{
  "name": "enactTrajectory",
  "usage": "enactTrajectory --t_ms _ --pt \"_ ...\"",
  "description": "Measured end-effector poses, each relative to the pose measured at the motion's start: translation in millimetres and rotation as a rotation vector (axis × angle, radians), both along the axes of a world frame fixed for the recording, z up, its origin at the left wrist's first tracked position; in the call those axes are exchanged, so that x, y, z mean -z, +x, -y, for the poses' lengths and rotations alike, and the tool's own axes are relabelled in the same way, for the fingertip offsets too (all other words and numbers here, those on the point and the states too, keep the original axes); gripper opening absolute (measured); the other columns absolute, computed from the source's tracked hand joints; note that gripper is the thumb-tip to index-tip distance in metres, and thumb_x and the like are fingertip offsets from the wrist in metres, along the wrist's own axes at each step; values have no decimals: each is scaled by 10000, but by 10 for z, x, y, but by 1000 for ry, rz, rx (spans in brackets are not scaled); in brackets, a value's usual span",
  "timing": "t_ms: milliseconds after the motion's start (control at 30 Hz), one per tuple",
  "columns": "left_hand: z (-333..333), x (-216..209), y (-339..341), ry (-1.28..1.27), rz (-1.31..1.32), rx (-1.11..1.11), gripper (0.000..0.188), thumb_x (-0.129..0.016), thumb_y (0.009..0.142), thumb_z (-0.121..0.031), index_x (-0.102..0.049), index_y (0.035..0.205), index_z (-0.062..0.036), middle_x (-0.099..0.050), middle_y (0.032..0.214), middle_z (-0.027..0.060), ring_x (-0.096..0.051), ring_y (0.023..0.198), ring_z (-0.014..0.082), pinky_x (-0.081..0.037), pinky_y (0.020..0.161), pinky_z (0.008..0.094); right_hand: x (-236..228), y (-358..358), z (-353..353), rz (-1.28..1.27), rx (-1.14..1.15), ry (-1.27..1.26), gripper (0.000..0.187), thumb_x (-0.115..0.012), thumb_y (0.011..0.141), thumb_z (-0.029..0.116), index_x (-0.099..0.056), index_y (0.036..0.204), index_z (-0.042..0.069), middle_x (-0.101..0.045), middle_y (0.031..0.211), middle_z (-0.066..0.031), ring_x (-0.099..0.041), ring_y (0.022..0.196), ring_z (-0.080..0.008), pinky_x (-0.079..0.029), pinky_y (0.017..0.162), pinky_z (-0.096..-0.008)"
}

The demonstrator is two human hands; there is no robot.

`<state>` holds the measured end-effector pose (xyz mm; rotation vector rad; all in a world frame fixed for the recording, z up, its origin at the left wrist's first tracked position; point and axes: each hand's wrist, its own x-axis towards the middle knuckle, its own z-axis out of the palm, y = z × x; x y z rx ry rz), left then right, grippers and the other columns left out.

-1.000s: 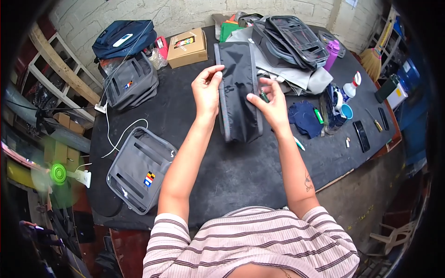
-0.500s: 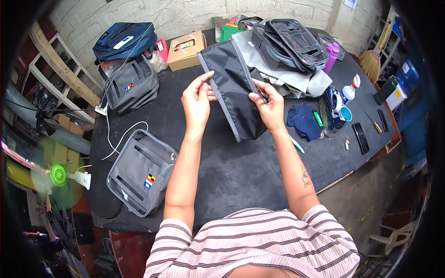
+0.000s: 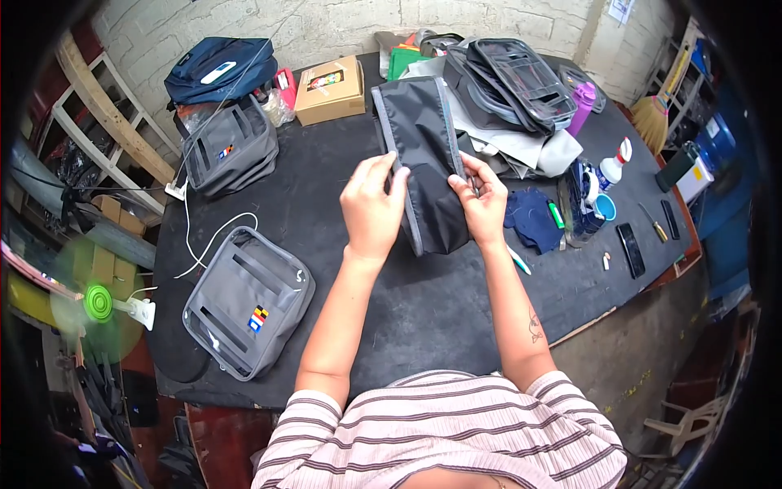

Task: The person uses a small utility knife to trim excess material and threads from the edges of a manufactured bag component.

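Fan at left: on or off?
On, by the look of it: the fan's blades show only as a see-through green blur, while things around look sharper.

My left forearm [image 3: 336,326] and right forearm [image 3: 513,297] reached forward, angled inward. My left hand [image 3: 373,204] pinched, thumb near index finger, fingers bent. My right hand [image 3: 485,202], about level and apart, pinched too, fingers curled. Right forearm had a tattoo [image 3: 535,328].
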<state>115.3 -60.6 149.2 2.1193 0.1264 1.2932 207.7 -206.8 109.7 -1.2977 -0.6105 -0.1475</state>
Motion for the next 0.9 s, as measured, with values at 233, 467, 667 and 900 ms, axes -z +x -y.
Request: enactTrajectory --t_ms 233,467,667,900 --pt "107 31 161 219 29 -228 215 -701 801 -76 -665 1004 -19 -679 999 142 -686 830 325 -553 726 380 28 -87 55 -27 -37 -15 421 -669 812 -104 -604 1223 -38 -652 1096 -59 -614 964 -99 -488 872 -237" --pt "103 106 302 18 45 -155 57 -562 865 27 -520 842 -5 -597 857 169 -618 737 371 -511 671 408 57 -125 100 -33 -24 5 421 -673 813 -91 -605 1224 -34 -661 1044 -41 -601 892 -76 -480 832 -218" --pt "102 94 171 -229 228 5 100 -593 917 -53 -618 968 29 -618 938 132 -637 790 256 -521 706 358 62 -140 120 -29 11 6 404 -673 827 -72 -602 1223 -37 -671 1012 -40 -602 887 -73 -486 827 -219" --pt "142 163 163 23 116 -180 158 -723 809 -12 -683 957 28 -647 1129 140 -697 862 258 -563 696 326 84 -287 27 -40 32 13 405 -695 809 -81 -620 1202 -18 -637 999 -18 -600 890 -74 -491 825 -212"
